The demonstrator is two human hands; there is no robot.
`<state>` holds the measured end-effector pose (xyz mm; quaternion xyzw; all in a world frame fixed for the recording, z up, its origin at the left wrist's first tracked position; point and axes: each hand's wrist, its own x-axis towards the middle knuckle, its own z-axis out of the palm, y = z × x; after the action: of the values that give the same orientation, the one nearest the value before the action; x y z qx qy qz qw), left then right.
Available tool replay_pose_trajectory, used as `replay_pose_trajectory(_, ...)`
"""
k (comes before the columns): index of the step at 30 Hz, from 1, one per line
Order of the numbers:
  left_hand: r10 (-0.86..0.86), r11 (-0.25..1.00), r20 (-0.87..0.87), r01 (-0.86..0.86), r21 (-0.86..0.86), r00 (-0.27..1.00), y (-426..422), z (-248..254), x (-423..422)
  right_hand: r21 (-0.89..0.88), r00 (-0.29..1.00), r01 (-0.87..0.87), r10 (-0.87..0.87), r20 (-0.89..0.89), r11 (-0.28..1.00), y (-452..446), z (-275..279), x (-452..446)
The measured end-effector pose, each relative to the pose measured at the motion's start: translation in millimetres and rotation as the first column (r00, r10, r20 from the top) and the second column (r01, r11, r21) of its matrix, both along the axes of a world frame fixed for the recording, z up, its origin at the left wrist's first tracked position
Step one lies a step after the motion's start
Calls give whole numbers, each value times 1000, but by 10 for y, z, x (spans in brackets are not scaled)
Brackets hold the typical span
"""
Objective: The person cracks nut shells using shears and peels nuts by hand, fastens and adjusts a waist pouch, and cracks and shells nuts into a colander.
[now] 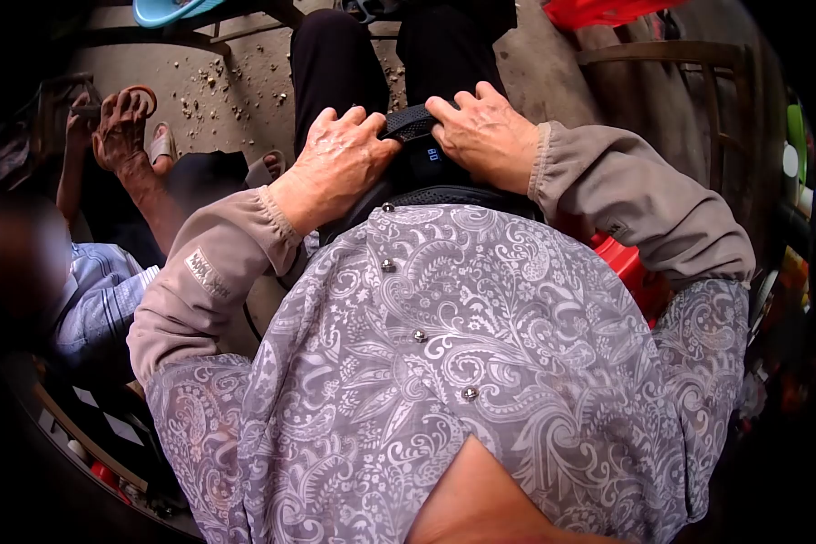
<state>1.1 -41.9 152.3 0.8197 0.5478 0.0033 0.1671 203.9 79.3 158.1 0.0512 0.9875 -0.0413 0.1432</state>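
A black padded belt-like pack lies across the lap at the waist, with a woven strap on its far edge. A small blue lit display shows digits on it. My left hand has its fingers curled over the left end of the strap. On the other side, my right hand grips the strap's right end, thumb toward the display. The fingertips of both hands are partly hidden. Brown elastic sleeves cover both forearms.
To the left sits another person, with a hand near an orange-ringed handle. Small crumbs litter the concrete floor. A blue basin is at the top left, a red container at the top right. A wooden chair stands at right.
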Motion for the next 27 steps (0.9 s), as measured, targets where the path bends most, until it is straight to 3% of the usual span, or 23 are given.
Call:
replay_pose_trajectory(4, -9, 1000, 16, 10, -19, 1000, 53, 34, -19, -116, 999, 32, -30, 24, 993, 100, 87, 74)
replay_pose_trajectory(10, -53, 997, -27, 51, -58, 998, 51, 58, -74, -83, 991, 97, -89, 99, 992, -4, 163, -18)
replay_pose_trajectory(13, -63, 995, -27, 61, -73, 998, 56, 96, -90, -10, 993, 97, -96, 62, 995, -71, 139, -51)
replay_pose_trajectory(18, -66, 991, -31, 62, -116, 997, 50, 127, -102, -67, 996, 85, -86, -3, 994, -42, 102, -15)
replay_pose_trajectory(22, -56, 997, 13, 57, -48, 998, -6, 169, -120, -125, 987, 82, -98, -130, 989, -35, 169, 124)
replay_pose_trajectory(27, -72, 997, 16, 72, 12, 997, -62, 298, -181, -112, 980, 103, -121, -160, 988, -102, 214, 236)
